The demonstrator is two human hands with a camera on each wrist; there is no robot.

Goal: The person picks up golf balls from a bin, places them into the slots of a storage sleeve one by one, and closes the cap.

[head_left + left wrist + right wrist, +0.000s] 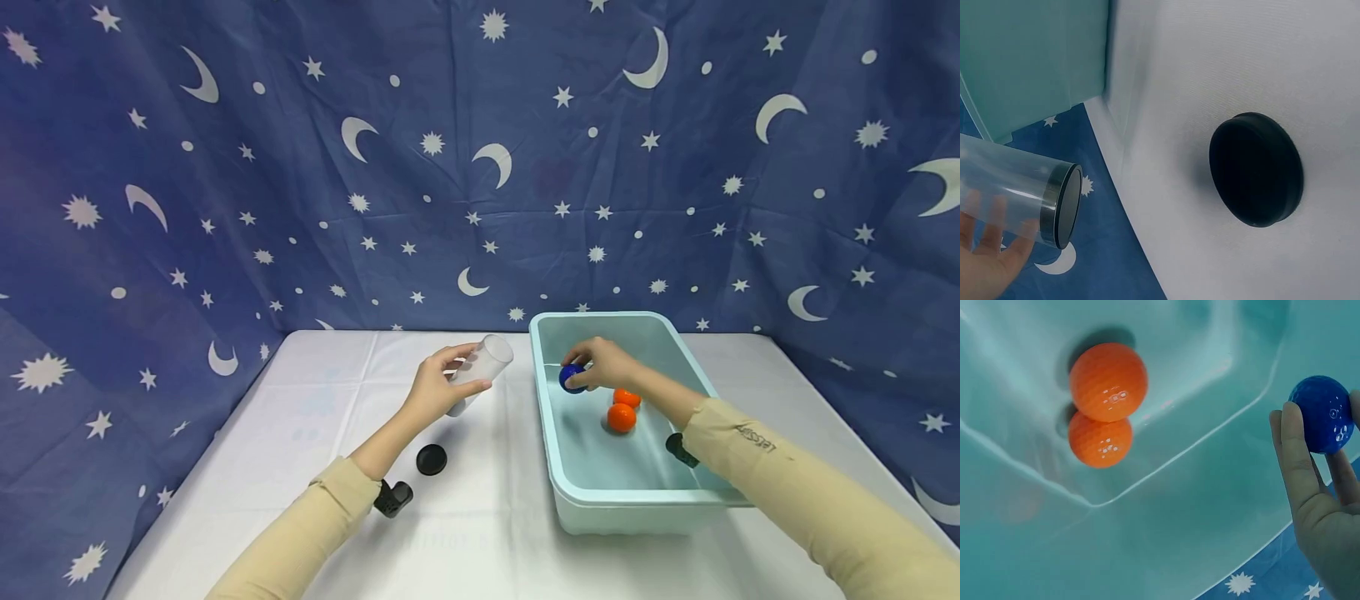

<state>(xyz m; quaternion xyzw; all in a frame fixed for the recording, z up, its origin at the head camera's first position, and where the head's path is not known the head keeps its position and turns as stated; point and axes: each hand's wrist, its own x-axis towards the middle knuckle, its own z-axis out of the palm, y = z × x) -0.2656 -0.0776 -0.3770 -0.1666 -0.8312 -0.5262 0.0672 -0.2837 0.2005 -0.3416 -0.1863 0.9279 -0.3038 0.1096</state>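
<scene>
The left hand (433,388) sits just left of centre in the head view, its grip wrapped around a clear plastic tube (477,371) that it holds tilted above the white surface (315,433), open end pointing up and to the right. In the left wrist view the tube (1016,194) lies at the lower left with its dark-rimmed end facing the camera, fingers (988,250) curled under it. A black round lid (431,459) lies on the surface below that hand, apart from the tube; it fills the right of the left wrist view (1256,169).

The right hand (603,367) reaches into the pale green tub (600,500), right of centre, its grip pinched on a blue ball (571,377) held above the tub's floor. In the right wrist view the blue ball (1324,422) sits at the right edge between fingertips (1291,444). Two orange balls (622,410) rest touching each other on the tub floor, just below the hand; they show at the upper left in the right wrist view (1105,403).
</scene>
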